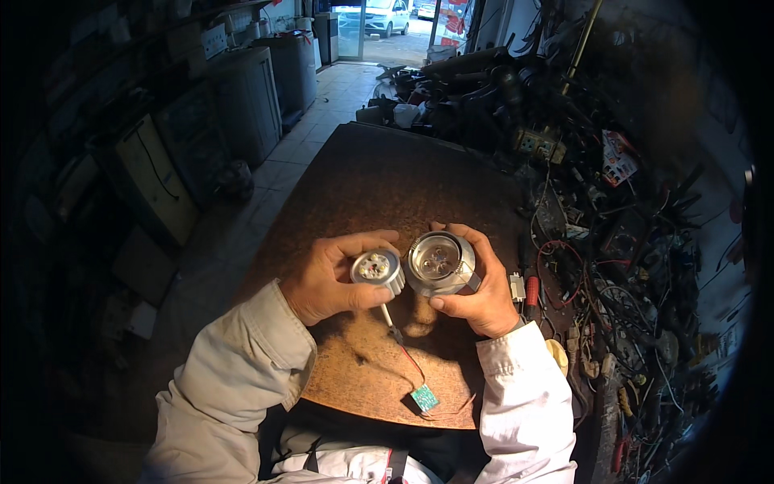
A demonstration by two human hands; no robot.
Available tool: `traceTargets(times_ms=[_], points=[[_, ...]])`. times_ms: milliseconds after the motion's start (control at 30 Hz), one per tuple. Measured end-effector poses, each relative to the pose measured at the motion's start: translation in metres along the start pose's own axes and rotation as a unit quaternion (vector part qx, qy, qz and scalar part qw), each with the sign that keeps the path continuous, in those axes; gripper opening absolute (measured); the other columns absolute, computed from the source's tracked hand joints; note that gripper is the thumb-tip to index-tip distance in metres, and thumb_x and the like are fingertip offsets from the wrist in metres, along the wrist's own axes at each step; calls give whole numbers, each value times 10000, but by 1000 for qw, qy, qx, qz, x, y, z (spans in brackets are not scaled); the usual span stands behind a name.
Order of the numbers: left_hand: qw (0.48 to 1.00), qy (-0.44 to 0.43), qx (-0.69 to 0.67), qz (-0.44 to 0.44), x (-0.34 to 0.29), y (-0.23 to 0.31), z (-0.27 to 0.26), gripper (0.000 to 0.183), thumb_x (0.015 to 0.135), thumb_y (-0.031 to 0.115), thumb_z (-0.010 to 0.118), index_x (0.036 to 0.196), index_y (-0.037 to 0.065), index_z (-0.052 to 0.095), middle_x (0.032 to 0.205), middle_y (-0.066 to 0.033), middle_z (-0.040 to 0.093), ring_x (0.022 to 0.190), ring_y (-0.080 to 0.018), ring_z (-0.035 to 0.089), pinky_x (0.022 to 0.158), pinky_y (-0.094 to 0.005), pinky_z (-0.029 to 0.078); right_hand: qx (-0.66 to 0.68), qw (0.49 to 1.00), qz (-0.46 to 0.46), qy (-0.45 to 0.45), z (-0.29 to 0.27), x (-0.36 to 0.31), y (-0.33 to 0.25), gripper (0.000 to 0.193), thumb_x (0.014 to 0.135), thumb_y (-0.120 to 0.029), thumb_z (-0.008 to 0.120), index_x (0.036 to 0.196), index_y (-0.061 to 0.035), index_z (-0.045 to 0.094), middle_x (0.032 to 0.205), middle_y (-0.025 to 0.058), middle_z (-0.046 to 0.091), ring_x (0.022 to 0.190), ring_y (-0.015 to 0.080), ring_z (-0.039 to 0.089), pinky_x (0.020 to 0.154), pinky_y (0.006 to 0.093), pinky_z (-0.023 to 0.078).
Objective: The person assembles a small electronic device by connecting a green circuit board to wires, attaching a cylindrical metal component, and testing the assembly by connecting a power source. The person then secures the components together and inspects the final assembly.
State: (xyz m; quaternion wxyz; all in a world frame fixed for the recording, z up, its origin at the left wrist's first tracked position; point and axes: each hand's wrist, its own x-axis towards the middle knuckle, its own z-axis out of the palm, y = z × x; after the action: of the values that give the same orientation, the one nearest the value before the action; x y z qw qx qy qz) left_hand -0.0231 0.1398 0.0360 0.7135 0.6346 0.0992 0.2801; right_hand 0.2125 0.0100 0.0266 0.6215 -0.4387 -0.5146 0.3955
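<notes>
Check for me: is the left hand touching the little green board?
Apart. The head view shows brown tabletop between the left hand and the green board.

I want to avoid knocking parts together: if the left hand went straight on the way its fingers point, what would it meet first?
Probably the silver lamp housing in the right hand: the left hand, holding the round LED module, points right toward it. Depth is hard to judge here.

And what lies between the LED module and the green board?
In the head view, a white lead comes down from the LED module, then a thin red wire runs on to the green board, with brown tabletop behind.
</notes>
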Motion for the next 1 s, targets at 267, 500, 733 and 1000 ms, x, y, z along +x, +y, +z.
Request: traceTargets(times_ms=[267,500,733,1000], points=[[959,92,262,55,-3,-1,-5,706,863,-19,845,1497,-29,537,1314,-143,708,1187,-176,691,1031,-332,578,4,998,59,-11,-4,-4,-1,1158,666,-325,980,1607,28,404,1457,186,605,1378,284,587,1201,432,447],[927,64,364,65,-7,13,9,803,874,-30,749,1602,-40,409,1436,-215,606,1327,-263,611,1132,-374,503,78,991,105,-7,4,-6,-3,1136,705,-329,938,1620,49,379,1424,214,611,1358,316,601,1176,452,467],[986,76,147,27,-10,8,16,712,888,-19,719,1545,-28,448,1338,-193,584,1297,-245,610,1119,-392,524,110,989,99,-3,4,-7,0,1079,694,-293,943,1573,47,418,1410,200,607,1323,320,623,1172,461,479],[972,3,221,76,-8,7,-2,710,905,53,829,1535,27,503,1222,-81,678,1115,-162,696,1022,-358,602,143,984,105,-17,-1,-8,-1,1057,682,-233,950,1555,55,427,1402,187,606,1318,305,633,1179,456,485]])
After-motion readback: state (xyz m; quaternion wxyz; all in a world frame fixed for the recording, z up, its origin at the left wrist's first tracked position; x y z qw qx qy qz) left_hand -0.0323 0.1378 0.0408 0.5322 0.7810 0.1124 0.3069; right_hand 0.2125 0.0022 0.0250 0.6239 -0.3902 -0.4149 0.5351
